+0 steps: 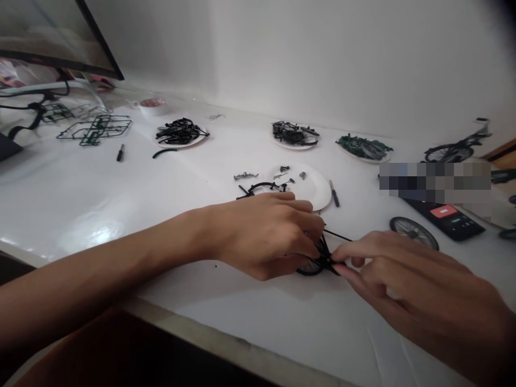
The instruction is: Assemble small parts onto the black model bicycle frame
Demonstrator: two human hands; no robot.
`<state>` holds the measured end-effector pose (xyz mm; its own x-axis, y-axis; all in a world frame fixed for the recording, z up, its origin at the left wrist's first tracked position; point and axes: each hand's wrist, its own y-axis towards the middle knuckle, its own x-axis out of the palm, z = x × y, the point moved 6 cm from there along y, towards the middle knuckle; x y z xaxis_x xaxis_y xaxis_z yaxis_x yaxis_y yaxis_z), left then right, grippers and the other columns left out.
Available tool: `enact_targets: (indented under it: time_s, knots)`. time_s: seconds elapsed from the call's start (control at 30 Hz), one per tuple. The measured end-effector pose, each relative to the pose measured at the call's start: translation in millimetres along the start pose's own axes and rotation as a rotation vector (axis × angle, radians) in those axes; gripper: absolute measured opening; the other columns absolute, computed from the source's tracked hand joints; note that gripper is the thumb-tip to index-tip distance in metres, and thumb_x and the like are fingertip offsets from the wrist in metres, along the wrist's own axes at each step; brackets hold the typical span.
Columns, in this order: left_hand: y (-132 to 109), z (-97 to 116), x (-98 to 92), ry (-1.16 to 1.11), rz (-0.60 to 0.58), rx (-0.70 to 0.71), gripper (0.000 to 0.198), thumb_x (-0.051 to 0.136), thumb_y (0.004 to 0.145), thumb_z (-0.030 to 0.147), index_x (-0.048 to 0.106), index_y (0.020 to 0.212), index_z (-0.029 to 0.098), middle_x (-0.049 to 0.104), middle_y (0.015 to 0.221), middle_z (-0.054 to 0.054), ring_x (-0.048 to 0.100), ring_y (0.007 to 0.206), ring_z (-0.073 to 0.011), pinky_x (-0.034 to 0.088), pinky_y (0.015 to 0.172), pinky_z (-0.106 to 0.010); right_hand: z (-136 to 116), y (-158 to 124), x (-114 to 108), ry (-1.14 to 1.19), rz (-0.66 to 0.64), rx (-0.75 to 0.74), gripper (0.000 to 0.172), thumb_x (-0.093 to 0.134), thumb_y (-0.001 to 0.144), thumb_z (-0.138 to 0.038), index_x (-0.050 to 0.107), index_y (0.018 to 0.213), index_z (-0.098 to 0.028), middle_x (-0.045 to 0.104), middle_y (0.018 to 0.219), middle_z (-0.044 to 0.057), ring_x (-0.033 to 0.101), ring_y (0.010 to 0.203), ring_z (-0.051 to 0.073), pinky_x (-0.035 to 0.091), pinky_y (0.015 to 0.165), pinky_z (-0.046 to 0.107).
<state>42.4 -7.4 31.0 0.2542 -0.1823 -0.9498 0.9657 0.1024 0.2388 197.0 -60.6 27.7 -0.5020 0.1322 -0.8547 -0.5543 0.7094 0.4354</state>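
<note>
Head view: your L hand (278, 234) reaches in from the left, palm down, thumb + index closed in a pinch on the blk model-bike frame (324, 260); other fingers curled. Your R hand (397, 277) comes from the right, thumb + index tips nearly together, pinching the same frame at its near R end. Frame sits between both hands, just above or on the white table (258, 301), can't tell which; spoked wheel (309, 267) at its L side, partly hidden by your L fingers.

Beyond L hand: paper plate (318, 188) w/ a few small pcs; curved blk part (264, 186) at its L edge, grey part (245, 176) farther L. Screwdriver (335, 194) just R of plate. Loose wheel (414, 233) near R hand, phone (455, 217) past it.

Back row, L to R: grn sprue (99, 129), cup (153, 106), two blk parts piles (181, 131) (294, 133), grn parts pile (365, 147), model bike (457, 148).
</note>
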Motion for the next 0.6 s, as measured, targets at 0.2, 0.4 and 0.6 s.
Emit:
enact_targets:
  time_s: [0.2, 0.4, 0.6]
  knots:
    - [-0.7, -2.4, -1.6, -0.065, 0.051, 0.0, 0.016, 0.059, 0.092, 0.016, 0.072, 0.097, 0.022, 0.071, 0.111, -0.006, 0.063, 0.098, -0.0237, 0.048, 0.088, -0.04, 62.3, 18.2, -9.1, -0.216, 0.173, 0.177, 0.005, 0.057, 0.094, -0.027, 0.058, 0.099, -0.027, 0.07, 0.104, 0.006, 0.067, 0.089, 0.025, 0.052, 0.077, 0.04]
    - [-1.1, -3.0, -2.0, -0.09, 0.069, -0.003, 0.013, 0.06, 0.092, 0.018, 0.072, 0.097, 0.019, 0.07, 0.11, -0.006, 0.064, 0.091, -0.0205, 0.048, 0.085, -0.037, 101.7, 25.8, 8.7, -0.145, 0.026, 0.159, 0.027, 0.043, 0.095, -0.014, 0.062, 0.112, -0.023, 0.066, 0.122, 0.007, 0.063, 0.116, 0.024, 0.048, 0.103, 0.046]
    - [-1.0, -1.9, -4.0, -0.099, 0.099, -0.013, 0.011, 0.063, 0.088, 0.014, 0.071, 0.093, 0.019, 0.07, 0.102, -0.005, 0.066, 0.084, -0.0189, 0.048, 0.08, -0.036, 100.6, 23.0, 8.2, -0.157, -0.033, 0.19, 0.023, 0.046, 0.096, -0.018, 0.065, 0.109, -0.021, 0.07, 0.109, 0.008, 0.067, 0.103, 0.023, 0.054, 0.092, 0.043]
